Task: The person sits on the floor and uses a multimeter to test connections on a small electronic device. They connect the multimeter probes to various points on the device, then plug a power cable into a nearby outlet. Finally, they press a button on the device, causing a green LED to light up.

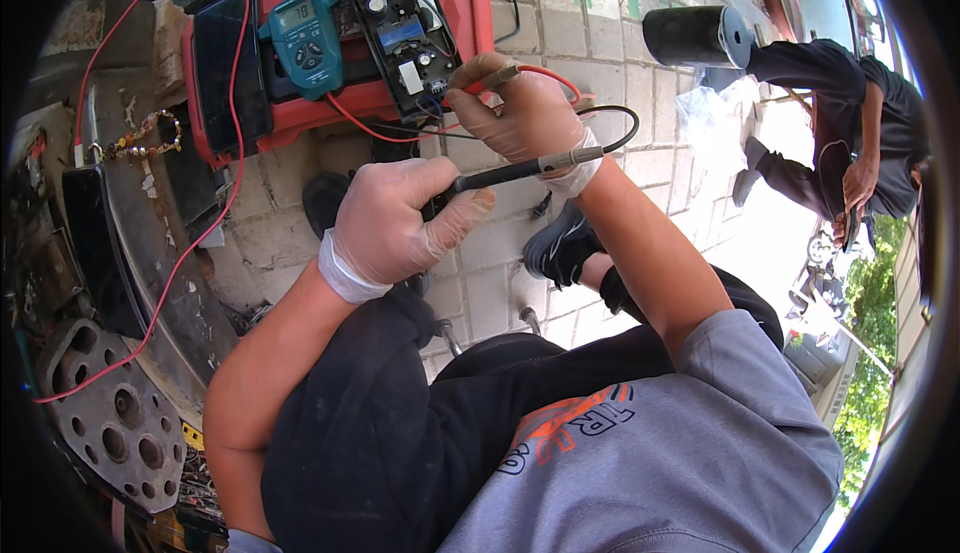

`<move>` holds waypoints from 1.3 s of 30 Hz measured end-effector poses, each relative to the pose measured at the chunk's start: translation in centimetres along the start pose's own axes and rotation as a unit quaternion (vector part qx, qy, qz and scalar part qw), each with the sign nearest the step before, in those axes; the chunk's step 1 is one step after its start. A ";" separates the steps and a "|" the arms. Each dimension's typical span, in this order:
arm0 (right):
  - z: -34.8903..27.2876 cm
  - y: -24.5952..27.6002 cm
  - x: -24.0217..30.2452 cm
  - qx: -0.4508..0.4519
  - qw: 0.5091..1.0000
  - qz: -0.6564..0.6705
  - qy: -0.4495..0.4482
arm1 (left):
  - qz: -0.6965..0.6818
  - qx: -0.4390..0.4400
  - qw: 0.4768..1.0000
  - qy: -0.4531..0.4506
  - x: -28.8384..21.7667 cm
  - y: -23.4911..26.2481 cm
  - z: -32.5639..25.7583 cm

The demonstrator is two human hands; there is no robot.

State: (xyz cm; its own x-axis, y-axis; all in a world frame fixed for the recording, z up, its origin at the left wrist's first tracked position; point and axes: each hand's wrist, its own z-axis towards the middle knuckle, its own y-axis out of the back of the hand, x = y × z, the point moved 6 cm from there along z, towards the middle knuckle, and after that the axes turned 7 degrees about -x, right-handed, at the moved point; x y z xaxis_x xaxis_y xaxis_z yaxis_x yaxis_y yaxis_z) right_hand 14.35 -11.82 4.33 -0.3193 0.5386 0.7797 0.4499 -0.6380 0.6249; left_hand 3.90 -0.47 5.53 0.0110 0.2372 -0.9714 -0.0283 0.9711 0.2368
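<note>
Both my hands wear thin translucent gloves. My left hand (pixel 400 218) is closed around a black test probe (pixel 515 171), whose grey cable end points toward my right wrist. In my right hand (pixel 530 118) is a red test probe (pixel 492 81), pinched at the near right corner of an opened black electronic unit (pixel 405 38). The probe's tip is hidden by the fingers. Beside that unit lies a teal multimeter (pixel 305 45) with its display lit. Red and black leads run from the meter toward my hands. Under them is a red case (pixel 360 103).
A dark glossy panel (pixel 227 73) lies on the case's left end. At left are a phone (pixel 105 253) with a red cable, a beaded bracelet (pixel 155 138) and a perforated metal plate (pixel 115 423). A black cylinder (pixel 690 36) and a seated person (pixel 850 143) are at right.
</note>
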 end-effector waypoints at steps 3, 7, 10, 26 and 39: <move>0.2 -0.1 0.0 0.026 1.000 0.008 -0.008 | -0.005 -0.001 1.000 0.000 -0.1 -0.1 0.1; 0.4 -0.2 0.3 0.027 0.999 0.004 0.026 | 0.011 0.004 1.000 0.002 -0.3 0.0 0.1; 0.3 -0.3 0.3 0.030 0.999 0.004 0.022 | 0.001 0.005 1.000 0.008 -0.4 0.0 0.1; -0.2 -0.4 0.5 -0.001 0.998 -0.003 0.069 | -0.013 0.006 1.000 0.005 -0.5 0.1 0.0; -0.3 -0.2 -0.5 0.001 1.000 0.026 0.009 | -0.001 0.018 1.000 0.015 -0.4 0.1 -0.1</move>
State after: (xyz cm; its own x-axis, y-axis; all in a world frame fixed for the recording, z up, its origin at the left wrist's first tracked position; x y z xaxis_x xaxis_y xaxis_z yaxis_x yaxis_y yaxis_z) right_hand 14.11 -12.13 3.85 -0.3111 0.4948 0.8114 0.4674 -0.6637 0.5840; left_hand 3.83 -0.50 5.95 -0.0180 0.2340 -0.9721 0.0069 0.9722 0.2339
